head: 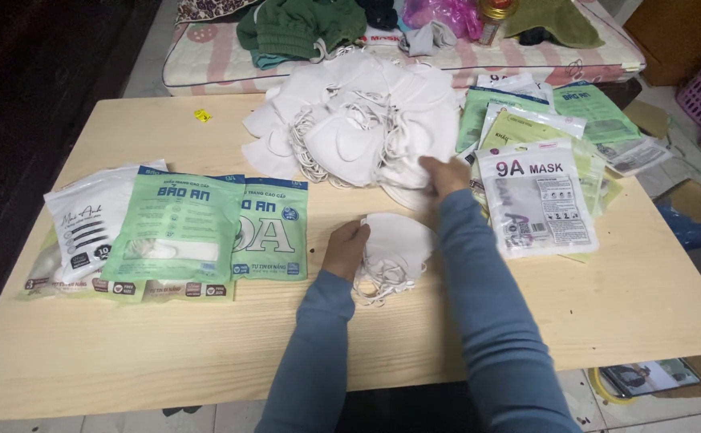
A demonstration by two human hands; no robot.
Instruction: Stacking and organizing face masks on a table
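White masks [366, 132] heaped on pale wooden table [166, 345], mattress [447, 60] behind.

The right hand [445, 175] reaches into the mask pile [358, 120]; its fingertips are hidden among the masks, so its grip cannot be judged. The left hand [347, 247] covers one edge of the small stack [395, 248]. Both arms are cut off by the bottom edge. Lower packets [126, 287] lie mostly hidden under upper ones.
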